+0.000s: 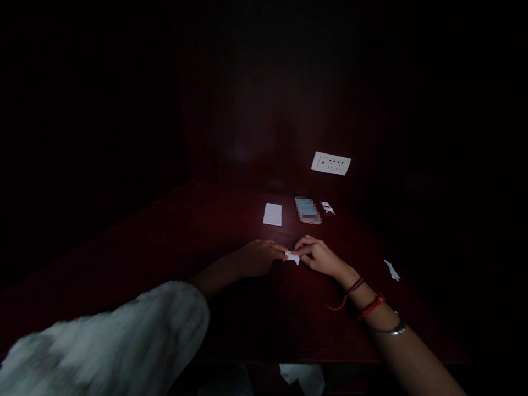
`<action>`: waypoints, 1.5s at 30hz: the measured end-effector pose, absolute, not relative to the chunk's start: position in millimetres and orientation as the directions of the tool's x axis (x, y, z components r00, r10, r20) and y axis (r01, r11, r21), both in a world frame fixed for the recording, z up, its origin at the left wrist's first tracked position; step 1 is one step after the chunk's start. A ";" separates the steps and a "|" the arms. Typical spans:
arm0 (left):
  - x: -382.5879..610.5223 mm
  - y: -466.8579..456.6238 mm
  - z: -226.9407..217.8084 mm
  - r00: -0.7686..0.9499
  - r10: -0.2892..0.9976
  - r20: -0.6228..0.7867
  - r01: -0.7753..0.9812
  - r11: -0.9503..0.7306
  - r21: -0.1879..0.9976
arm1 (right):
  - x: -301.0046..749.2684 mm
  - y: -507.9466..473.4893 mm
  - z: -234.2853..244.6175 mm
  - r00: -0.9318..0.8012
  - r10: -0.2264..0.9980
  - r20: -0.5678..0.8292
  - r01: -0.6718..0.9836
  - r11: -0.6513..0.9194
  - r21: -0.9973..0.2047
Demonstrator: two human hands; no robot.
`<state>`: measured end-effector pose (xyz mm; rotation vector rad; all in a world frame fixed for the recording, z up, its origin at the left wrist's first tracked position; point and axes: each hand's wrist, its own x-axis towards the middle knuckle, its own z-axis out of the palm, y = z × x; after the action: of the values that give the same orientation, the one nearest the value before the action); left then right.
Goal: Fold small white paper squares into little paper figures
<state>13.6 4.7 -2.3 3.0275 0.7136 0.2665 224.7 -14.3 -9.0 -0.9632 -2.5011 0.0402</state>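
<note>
White, pointed folded paper (293, 257) at the dark-red wooden table (214, 220).
Our left hand (260, 258) and right hand (322, 257) pinch it between them, grip nearly closed; uneven pulling could tear it, or dim light hide a crooked crease.

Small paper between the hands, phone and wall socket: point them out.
Small paper (293, 257), head view, middle of its white surface.
Phone (308, 209), head view, middle of its screen.
Wall socket (331, 164), head view, middle of its faceplate.

Dim room, far left and right nearly black. Dark red tabletop (165, 247) across lower half, faint sheen near center. Dark wall (264, 132) behind; white socket plate (331, 163) right of center.
</note>
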 end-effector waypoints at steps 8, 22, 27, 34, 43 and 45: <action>15.3 3.1 -1.5 0.877 0.453 0.161 0.454 -0.890 0.038 | 227.6 -13.3 -8.3 -0.644 0.640 0.420 0.609 0.760 -0.226; 16.1 -1.1 -1.2 0.864 0.463 0.197 0.466 -0.884 0.036 | 229.2 -12.3 -6.3 -0.618 0.659 0.430 0.628 0.742 -0.234; 16.7 -4.0 -1.1 0.873 0.440 0.209 0.440 -0.897 0.049 | 231.1 -11.9 -6.4 -0.603 0.672 0.430 0.630 0.732 -0.259; 19.5 -4.8 -2.0 0.873 0.428 0.234 0.432 -0.901 0.036 | 230.8 -11.3 -4.9 -0.601 0.686 0.410 0.635 0.721 -0.275; 20.9 -9.2 5.4 0.872 0.438 0.219 0.437 -0.898 0.056 | 225.6 -15.6 -1.0 -0.593 0.697 0.404 0.630 0.714 -0.307; 19.9 -8.4 6.3 0.875 0.439 0.204 0.433 -0.898 0.076 | 224.9 -16.8 -0.4 -0.597 0.695 0.401 0.625 0.716 -0.312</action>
<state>19.9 -8.4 6.3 3.0145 0.7007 0.3383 224.9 -16.8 -0.4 -1.0063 -2.4202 0.1886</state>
